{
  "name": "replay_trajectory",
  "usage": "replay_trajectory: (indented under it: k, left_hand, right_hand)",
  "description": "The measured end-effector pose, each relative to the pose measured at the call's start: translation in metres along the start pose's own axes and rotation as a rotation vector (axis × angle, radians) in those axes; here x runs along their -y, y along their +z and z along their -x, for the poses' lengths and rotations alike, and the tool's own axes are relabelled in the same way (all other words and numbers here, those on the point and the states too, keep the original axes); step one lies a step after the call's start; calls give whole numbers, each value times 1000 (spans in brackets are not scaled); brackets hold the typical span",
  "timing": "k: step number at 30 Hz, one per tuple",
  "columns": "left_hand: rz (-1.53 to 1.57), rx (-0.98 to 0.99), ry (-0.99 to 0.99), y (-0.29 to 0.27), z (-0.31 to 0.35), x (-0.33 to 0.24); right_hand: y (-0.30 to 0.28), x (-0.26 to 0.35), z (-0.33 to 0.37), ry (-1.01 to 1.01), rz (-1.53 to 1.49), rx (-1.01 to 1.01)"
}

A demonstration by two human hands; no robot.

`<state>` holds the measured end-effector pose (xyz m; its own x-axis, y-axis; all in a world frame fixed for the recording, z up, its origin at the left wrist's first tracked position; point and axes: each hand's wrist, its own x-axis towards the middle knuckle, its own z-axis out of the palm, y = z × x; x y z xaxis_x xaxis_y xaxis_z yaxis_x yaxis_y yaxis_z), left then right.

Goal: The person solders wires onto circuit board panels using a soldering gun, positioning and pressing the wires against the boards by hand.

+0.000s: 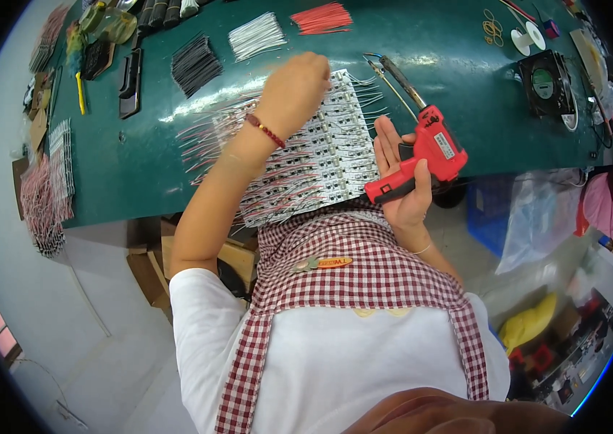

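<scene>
A panel of white circuit boards (343, 163) lies at the table's near edge, with rows of red and white wires (277, 177) fanning out on its left part. Thin white wires stick out past its right side. My left hand (298, 87) is over the panel's far part, fingers curled together; what they pinch, if anything, is hidden. Beside the panel's right edge, my right hand (411, 192) holds a red soldering gun (438, 145) by its handle, some fingers stretched loosely. The gun's metal tip and feed tube point up toward the far side, apart from the panel.
Bundles of black wires (196, 65), white wires (257, 36) and red wires (321, 18) lie along the far side. At the right are a white spool (527, 38) and a black fan (549, 85). Wired strips (49, 188) hang over the table's left edge.
</scene>
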<state>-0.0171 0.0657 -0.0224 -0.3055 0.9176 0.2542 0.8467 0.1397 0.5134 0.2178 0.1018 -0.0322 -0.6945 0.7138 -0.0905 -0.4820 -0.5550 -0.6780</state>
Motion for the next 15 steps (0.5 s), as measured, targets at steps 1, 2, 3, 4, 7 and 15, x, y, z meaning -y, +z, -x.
replay_trajectory:
  k: [1,2,3,4,7,15]
  left_hand:
    - [1,0,-2,3,-4,-2]
    - [39,130,-55,6,-8,-4]
    - [77,260,-110,8,-10,-4]
    - [74,253,-65,10,-11,0]
    - [52,173,-81,14,-12,2]
    - [-70,103,-291,-4,32,1]
  right_hand:
    - [-1,1,0,7,1,13]
    - [-1,1,0,9,2,13]
    - [0,0,0,16,-10,16]
    - [0,0,0,19,-22,16]
    - [0,1,0,14,-14,16]
    - [0,-1,3,10,-11,-6]
